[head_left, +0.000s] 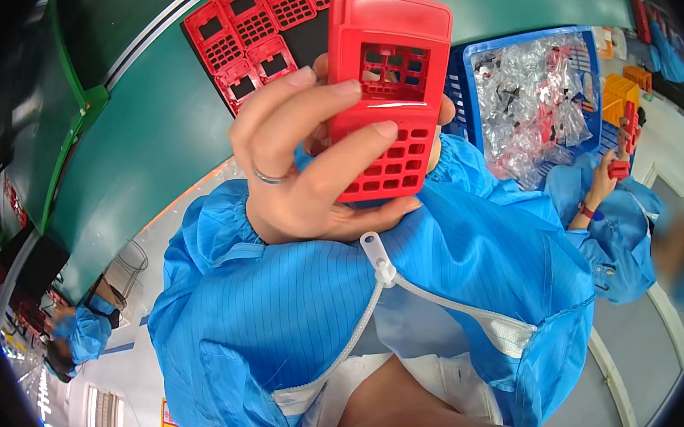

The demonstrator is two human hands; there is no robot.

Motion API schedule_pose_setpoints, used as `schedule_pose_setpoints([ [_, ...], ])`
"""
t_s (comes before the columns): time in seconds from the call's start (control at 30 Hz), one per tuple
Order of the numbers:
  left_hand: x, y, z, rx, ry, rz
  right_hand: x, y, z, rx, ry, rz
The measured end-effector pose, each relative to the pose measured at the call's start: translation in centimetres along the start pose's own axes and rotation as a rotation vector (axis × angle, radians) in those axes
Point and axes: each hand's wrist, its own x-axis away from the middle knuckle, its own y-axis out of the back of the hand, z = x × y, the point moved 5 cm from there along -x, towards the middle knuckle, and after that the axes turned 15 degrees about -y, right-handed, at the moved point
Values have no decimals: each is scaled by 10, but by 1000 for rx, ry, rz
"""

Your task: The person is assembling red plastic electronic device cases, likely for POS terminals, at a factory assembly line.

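Note:
Up close in front of me is a red plastic handheld-device housing [404,115], with a rectangular window and a grid of small key holes. My left hand [302,159], with a ring on one finger, lies around its left side. Those fingers are bent over the front face, fingertips by the window and keypad, while the thumb runs along the bottom edge. From behind, my right hand [447,111] also grips the housing. Most of that hand is hidden; only bits of finger show at the two side edges.
Several more red housings [284,1] lie in rows on a black mat [314,41] on the green table [154,121]. At right stands a blue basket [598,69] of clear plastic bags. Beyond it, a co-worker's hand [600,184] holds a red part near yellow crates [620,88].

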Motion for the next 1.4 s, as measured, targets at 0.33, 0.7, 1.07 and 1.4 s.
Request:
schedule_pose_setpoints([
  [0.33, -10, -20, -19, -292, -77, -196, 3, 1, 29, 136, -72, 50],
  [0.7, 1, -30, 17, -163, 188, 257, 28, -26, 97, 587, -205, -714],
  [1.07, 114, -115, 71, -221, 370, 669, 39, -38, 144, 2804, -413, -848],
  [1.4, 132, -95, 70, -295, 407, 750, 84, 36, 138, 2919, -362, -507],
])
